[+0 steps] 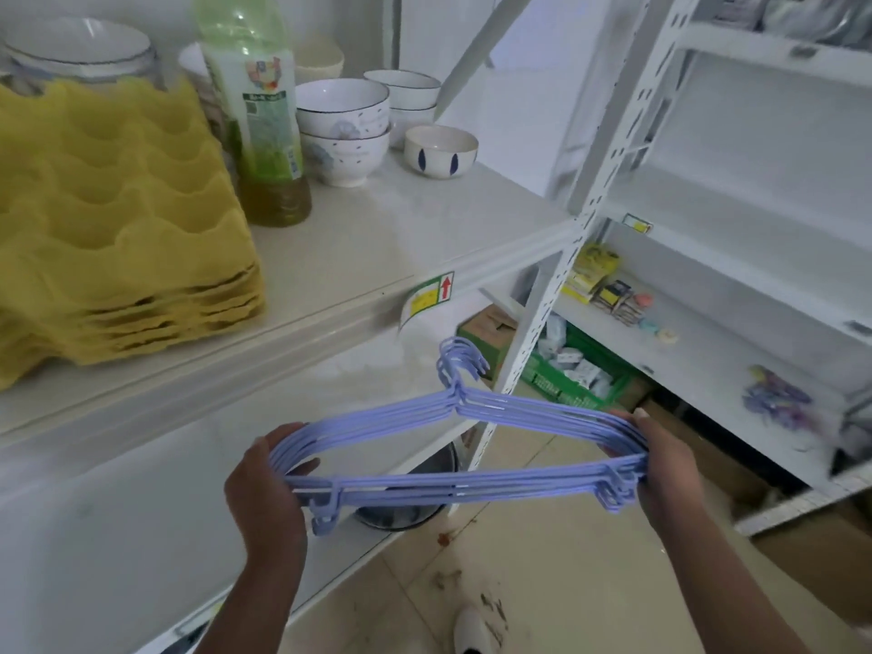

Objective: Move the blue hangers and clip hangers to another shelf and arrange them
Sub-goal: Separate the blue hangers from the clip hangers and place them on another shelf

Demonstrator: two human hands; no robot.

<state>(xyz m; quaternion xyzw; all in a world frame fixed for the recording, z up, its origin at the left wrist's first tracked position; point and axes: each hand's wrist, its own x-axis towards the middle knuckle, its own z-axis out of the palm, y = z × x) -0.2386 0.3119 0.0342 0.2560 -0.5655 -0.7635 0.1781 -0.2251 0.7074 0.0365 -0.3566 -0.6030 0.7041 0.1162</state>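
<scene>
A stack of several blue hangers [453,486] is held flat between both hands, hooks pointing away from me. My left hand [264,493] grips the stack's left shoulder end and my right hand [660,469] grips the right end. The stack hovers over the front edge of a bare white shelf [188,464] on the left unit. On a shelf of the right-hand unit lies a blurred pile of purple and coloured clip hangers [774,401].
The upper left shelf carries stacked yellow egg trays [118,219], a green bottle [259,115] and white bowls [344,129]. A perforated white upright [533,323] divides the two units. Small boxes [608,285], a green crate [575,370] and a dark bin [410,512] sit lower down.
</scene>
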